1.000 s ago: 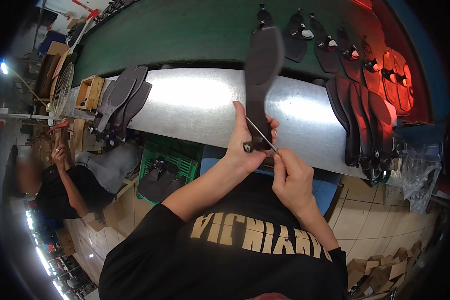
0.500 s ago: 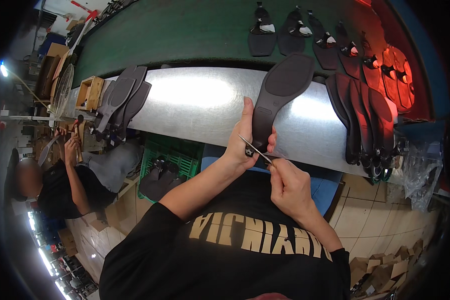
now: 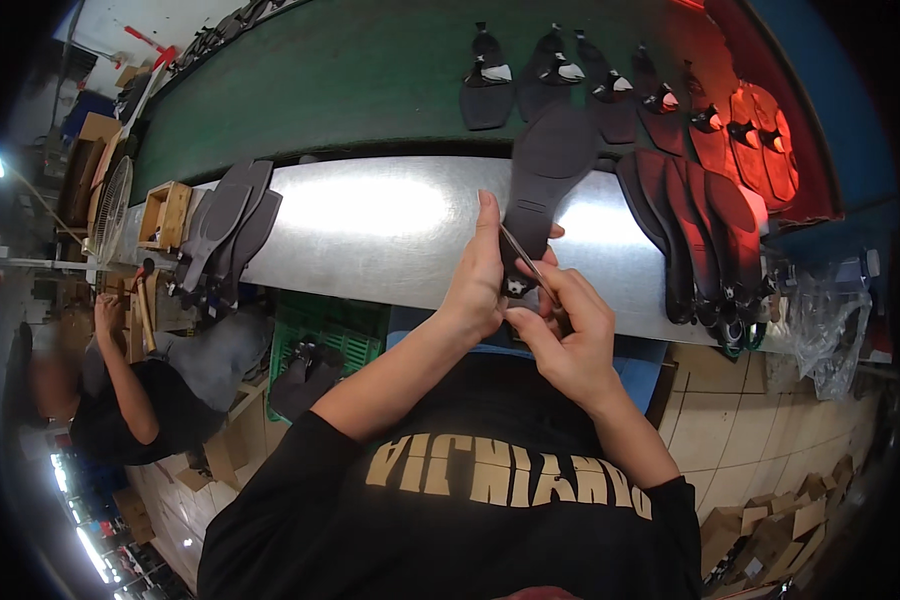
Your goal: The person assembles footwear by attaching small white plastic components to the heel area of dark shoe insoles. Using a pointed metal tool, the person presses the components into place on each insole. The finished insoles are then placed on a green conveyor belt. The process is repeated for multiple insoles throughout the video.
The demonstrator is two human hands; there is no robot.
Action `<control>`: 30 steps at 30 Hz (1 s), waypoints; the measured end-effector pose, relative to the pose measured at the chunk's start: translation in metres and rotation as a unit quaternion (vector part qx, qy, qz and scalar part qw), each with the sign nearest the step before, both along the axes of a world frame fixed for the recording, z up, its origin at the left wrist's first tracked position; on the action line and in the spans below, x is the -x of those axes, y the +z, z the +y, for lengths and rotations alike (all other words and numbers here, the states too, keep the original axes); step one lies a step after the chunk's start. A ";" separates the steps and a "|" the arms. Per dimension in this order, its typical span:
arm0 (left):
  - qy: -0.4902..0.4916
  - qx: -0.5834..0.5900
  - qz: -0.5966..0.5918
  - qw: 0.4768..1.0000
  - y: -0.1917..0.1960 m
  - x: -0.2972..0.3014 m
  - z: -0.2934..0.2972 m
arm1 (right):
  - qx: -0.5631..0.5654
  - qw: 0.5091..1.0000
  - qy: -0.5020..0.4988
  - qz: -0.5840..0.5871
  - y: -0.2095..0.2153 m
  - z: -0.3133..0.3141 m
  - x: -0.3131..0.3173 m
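Observation:
A dark shoe sole (image 3: 550,165) is held over the edge of the metal bench, its wide toe end pointing away from me. My left hand (image 3: 475,285) grips its narrow heel end, thumb along the left side and fingertips showing on the right. At that end sits a small black-and-white patterned part (image 3: 517,287). My right hand (image 3: 578,350) is closed on a thin, pointed metal tool (image 3: 522,254), which slants across the heel end close to my left thumb. Exactly where its tip touches is hard to make out.
Stacks of dark soles lie on the metal bench (image 3: 370,270), left (image 3: 232,215) and right (image 3: 695,240), with a wooden box (image 3: 166,216) at far left. Strapped soles line the green belt (image 3: 300,90). A green crate (image 3: 355,350) stands below; a co-worker (image 3: 135,390) sits left.
My right hand has moved up against the heel end, and the metal tool now points more steeply up along the sole. The whole view has shifted slightly.

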State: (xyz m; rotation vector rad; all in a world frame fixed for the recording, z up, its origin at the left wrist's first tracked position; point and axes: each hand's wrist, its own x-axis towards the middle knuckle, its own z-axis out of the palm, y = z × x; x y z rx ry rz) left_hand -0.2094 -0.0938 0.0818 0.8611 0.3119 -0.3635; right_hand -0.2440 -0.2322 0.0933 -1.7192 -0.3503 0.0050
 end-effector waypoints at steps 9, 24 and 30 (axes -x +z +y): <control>0.002 -0.053 -0.015 0.998 -0.014 -0.001 -0.015 | -0.025 0.997 -0.014 -0.076 -0.011 0.000 -0.018; 0.019 -0.339 -0.338 0.878 0.017 -0.085 -0.006 | 0.170 0.951 -0.120 -0.230 0.084 -0.129 -0.050; 0.218 -0.635 -0.297 0.679 -0.043 -0.185 0.086 | 0.323 0.921 -0.156 -0.153 0.069 -0.199 -0.047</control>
